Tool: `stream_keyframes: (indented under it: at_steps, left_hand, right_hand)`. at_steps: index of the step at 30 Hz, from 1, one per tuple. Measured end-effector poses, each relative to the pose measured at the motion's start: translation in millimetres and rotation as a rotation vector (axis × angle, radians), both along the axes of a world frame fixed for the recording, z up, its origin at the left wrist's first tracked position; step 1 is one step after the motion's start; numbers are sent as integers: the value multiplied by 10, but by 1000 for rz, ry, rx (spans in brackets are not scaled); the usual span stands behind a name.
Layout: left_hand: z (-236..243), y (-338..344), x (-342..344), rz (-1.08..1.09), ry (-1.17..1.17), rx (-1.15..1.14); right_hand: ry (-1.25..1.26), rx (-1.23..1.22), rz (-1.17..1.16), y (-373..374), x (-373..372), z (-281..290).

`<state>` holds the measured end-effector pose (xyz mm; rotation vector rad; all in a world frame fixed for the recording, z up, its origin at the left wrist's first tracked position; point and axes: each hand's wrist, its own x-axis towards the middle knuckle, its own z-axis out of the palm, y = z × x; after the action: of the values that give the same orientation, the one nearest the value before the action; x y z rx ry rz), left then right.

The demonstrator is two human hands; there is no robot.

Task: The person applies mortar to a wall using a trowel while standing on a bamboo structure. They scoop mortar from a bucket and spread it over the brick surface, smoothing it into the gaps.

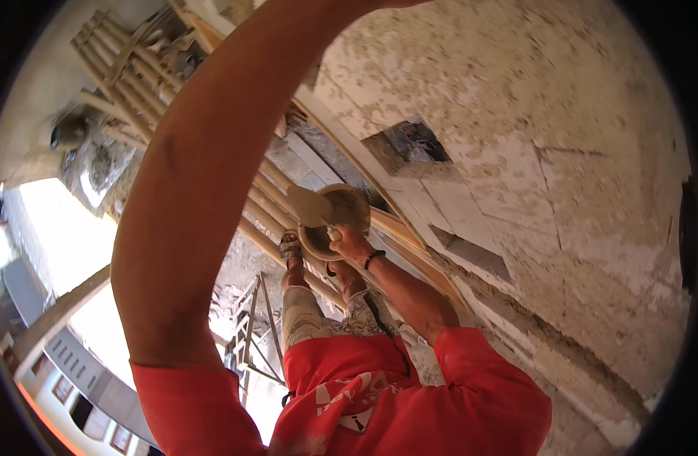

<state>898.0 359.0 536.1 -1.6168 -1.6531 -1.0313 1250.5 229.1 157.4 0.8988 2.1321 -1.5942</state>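
My right hand is closed round the handle of a trowel; the trowel's flat blade lies across the mouth of a round bucket, reaching past its left rim; my left arm extends upward across the view, its hand beyond the upper edge, so I cannot tell its grip; light poles run below, near my sandalled foot; a roughly coated wall with a square recess stands to the right.
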Motion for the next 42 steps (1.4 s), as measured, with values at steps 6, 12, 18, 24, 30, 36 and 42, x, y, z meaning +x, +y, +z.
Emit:
stream_keyframes:
  at_steps: [6,12,18,24,30,36,42]
  left_hand:
    - [-1533,-1023,727,-8,-647,-18]
    - [-3908,-2976,1791,675,-1842,-553]
    - [-4977,-4033,2425,762,-2114,-695]
    - [-6028,-4164,2483,686,-2258,-588]
    - [-7262,-4410,2308,597,-1926,-659]
    - [-7678,-4302,1932,430,-2079,-131]
    - [-8436,-4691,1749,715,-1623,-407]
  right_hand:
    - [-96,-28,-35,-45,16,-14]
    - [-112,-161,-270,-235,-74,-110]
    - [-89,-86,-248,-430,-329,-746]
    - [-34,-116,-348,-586,-633,-1315]
    - [-13,-257,-423,-794,-1092,-1872]
    - [30,-486,-534,-979,-1546,-2567]
    - [-43,-720,-401,-1071,-1784,-3282]
